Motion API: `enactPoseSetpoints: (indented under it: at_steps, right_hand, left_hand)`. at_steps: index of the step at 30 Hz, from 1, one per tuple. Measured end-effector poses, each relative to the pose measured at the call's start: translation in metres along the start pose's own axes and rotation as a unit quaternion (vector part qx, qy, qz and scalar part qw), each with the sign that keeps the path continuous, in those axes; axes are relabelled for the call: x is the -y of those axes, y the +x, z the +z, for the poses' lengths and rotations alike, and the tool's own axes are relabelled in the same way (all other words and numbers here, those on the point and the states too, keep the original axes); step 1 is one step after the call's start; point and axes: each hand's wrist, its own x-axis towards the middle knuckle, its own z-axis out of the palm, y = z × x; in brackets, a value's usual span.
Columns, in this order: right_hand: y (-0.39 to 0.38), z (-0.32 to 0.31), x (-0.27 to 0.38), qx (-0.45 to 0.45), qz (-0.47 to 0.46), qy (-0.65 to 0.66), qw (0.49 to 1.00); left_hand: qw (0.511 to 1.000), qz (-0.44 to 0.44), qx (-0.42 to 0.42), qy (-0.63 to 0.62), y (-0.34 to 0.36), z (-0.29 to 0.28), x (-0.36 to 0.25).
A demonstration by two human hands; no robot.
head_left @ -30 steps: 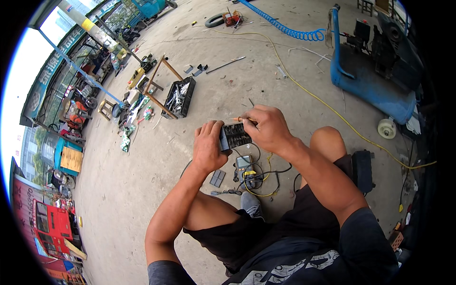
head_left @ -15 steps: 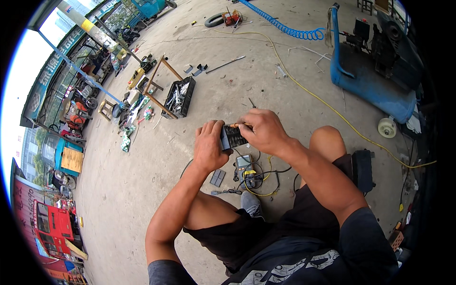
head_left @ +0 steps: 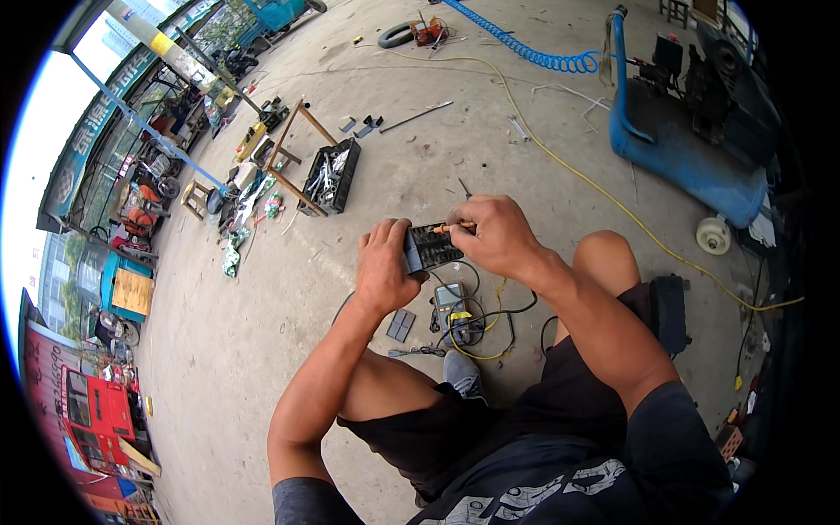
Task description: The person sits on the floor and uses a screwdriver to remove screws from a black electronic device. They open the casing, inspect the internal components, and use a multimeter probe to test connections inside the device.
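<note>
Between my bent arms, my left hand (head_left: pixel 384 267) grips a dark rectangular unit (head_left: pixel 428 247) with a grey side and a black, rough-looking face. My right hand (head_left: pixel 497 236) pinches a thin orange-copper tool (head_left: pixel 440 229), its end on or just over that face; the fingers partly hide it. Under the unit, a handheld meter (head_left: pixel 451 301) with a screen lies on the floor among black and yellow leads (head_left: pixel 495 352). A small grey grid-patterned plate (head_left: pixel 401 325) is left of the meter, near my grey shoe (head_left: pixel 464 372).
A black crate (head_left: pixel 330 175) of tools and a wooden frame (head_left: pixel 287 140) stand ahead-left. A blue compressor tank (head_left: pixel 691 184) with coiled hose (head_left: pixel 551 61) is on the right. A yellow cord (head_left: pixel 586 179) crosses the floor (head_left: pixel 219 350). A red vehicle (head_left: pixel 96 411) stands at left.
My right hand and the tool have shifted slightly over the unit's face, most recently a little to the right and up. My left hand stays gripping the unit almost in place.
</note>
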Motion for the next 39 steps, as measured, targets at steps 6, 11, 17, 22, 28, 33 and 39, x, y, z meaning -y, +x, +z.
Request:
enactPoseSetpoints:
  at_steps: [6, 11, 17, 22, 28, 33, 39]
  right_hand:
    - [0.004, 0.000, -0.002, -0.007, 0.003, -0.027, 1.000]
    - [0.012, -0.011, -0.012, -0.047, 0.026, 0.003, 0.999]
    - [0.009, -0.018, -0.007, 0.025, 0.065, 0.023, 0.997]
    - [0.006, -0.015, -0.007, 0.027, 0.050, 0.064, 0.996]
    - [0.001, -0.001, 0.001, 0.032, -0.035, 0.076, 0.996]
    - [0.002, 0.001, 0.002, 0.038, -0.031, 0.080, 0.996]
    - [0.002, 0.005, -0.001, 0.038, -0.046, 0.051, 0.997]
  left_hand:
    - [1.000, 0.006, 0.001, 0.004, -0.001, 0.000, 0.002]
    - [1.000, 0.000, 0.002, -0.006, -0.001, -0.001, 0.001]
    - [1.000, -0.005, -0.003, -0.010, -0.001, -0.002, 0.001]
    - [1.000, -0.004, -0.008, -0.006, -0.001, -0.002, 0.002]
    - [1.000, -0.013, 0.000, -0.001, -0.001, -0.003, 0.003]
    - [1.000, -0.005, -0.005, -0.002, -0.001, -0.002, 0.001]
    - [1.000, -0.005, 0.002, 0.001, 0.000, -0.001, 0.002]
